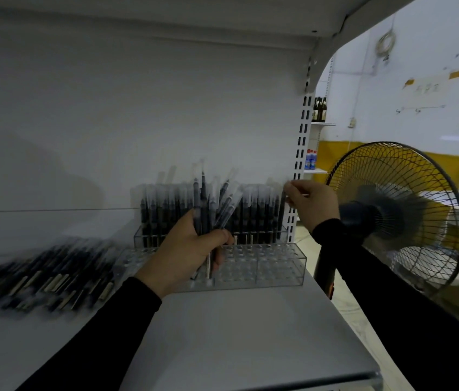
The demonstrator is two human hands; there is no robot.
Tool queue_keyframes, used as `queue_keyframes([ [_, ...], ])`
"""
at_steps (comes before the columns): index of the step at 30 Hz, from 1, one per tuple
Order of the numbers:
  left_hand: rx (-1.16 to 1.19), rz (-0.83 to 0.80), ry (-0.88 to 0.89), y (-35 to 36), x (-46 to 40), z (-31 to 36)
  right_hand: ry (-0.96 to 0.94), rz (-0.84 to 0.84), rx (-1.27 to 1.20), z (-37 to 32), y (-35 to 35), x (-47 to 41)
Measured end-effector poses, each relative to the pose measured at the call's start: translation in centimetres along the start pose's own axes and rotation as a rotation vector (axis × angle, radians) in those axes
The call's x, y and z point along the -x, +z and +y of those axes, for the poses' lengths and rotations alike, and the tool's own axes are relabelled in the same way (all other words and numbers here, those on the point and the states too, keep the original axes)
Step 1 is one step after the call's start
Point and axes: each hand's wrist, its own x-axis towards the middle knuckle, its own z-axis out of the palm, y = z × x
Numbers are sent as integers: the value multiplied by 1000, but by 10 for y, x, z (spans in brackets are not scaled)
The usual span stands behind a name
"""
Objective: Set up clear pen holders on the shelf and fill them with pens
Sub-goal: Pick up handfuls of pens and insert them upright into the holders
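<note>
Left hand (191, 249): clenched round a bundle of pens (217, 198), tips fanned upward, held over the front holder.
Right hand (310, 201): grip pinched at the top of the last pen (281, 213) at the right end of the rear holder (143, 235); blur hides exactly how the fingers sit.
Rear holder: against the back of the shelf (236, 328), looks full of upright pens.
Front holder (279, 266): clear, just in front of the rear one, holes mostly unfilled.
Loose pens (42, 275): heaped on the shelf, left.
Step in hand: likely seating that end pen.
Doing it well: keep the pen upright over its hole and press straight down; hold the bundle clear of the neighbours so none tip.
</note>
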Motion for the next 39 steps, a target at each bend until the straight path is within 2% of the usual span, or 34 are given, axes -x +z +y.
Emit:
queue_keyframes([
  [3, -5, -2, 2, 1, 0, 0, 30, -77, 79, 9, 3, 6],
  [8, -21, -18, 12, 1, 1, 1, 48, -109, 128, 15, 4, 10],
  [13, 0, -14, 3, 0, 0, 0, 13, 31, 146, 8, -1, 17],
  [15, 3, -24, 2, 0, 1, -1, -2, 14, 57, -2, -1, 24],
  [21, 6, -37, 13, 0, 3, -1, 74, -239, -282, -46, 19, 58],
  [27, -9, -69, 51, -4, 10, 1, 126, -381, -441, -69, 35, 76],
  [33, -35, 21, 47, -24, 21, 2, 256, -395, -614, -82, 45, 78],
  [39, -79, 89, 40, -70, 38, 0, 341, -193, -785, -97, 53, 62],
])
